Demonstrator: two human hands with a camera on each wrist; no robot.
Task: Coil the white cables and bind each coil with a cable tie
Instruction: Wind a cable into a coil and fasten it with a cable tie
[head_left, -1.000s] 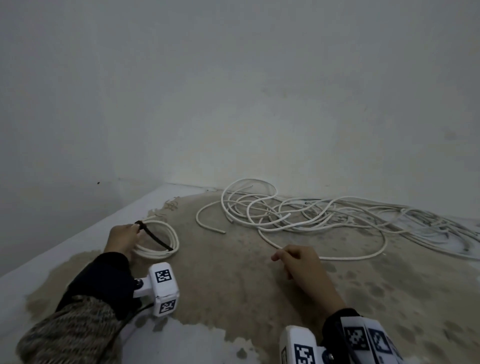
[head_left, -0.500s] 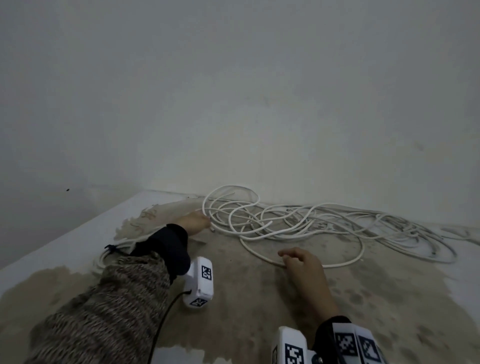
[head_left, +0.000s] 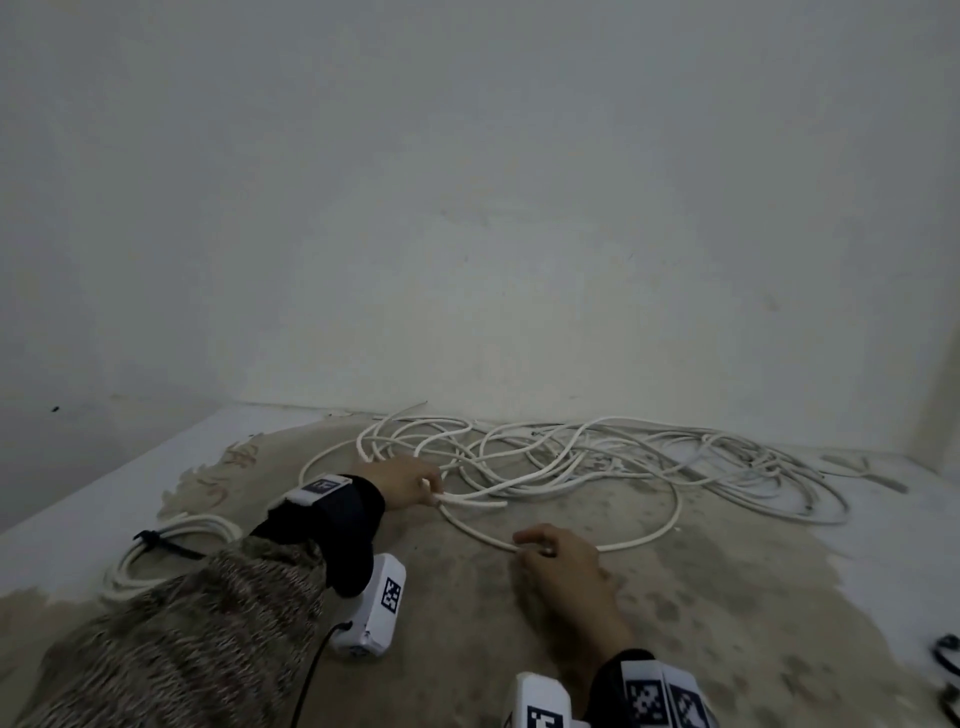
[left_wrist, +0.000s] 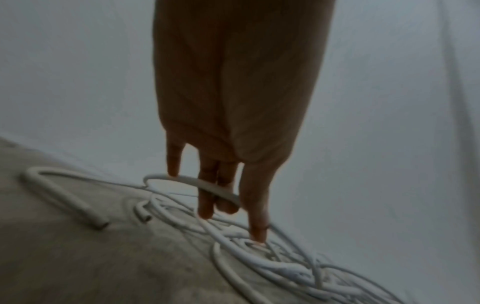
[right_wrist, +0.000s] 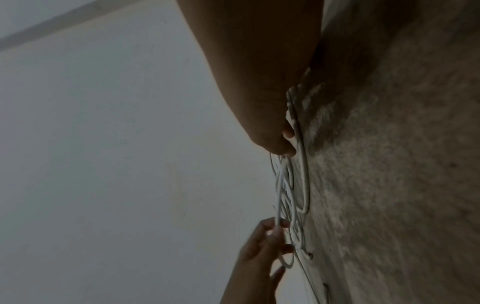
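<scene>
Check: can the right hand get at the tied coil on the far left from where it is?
Probably not directly. The right hand pinches a loose cable, and the left arm lies between it and the tied coil.

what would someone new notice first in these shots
Most striking is the tangle of loose white cables sprawled along the foot of the wall. Both hands work at its near edge: the left hand grips a strand by the pile, the right hand pinches the big front loop. At far left lies a finished coil bound by a black cable tie.
</scene>
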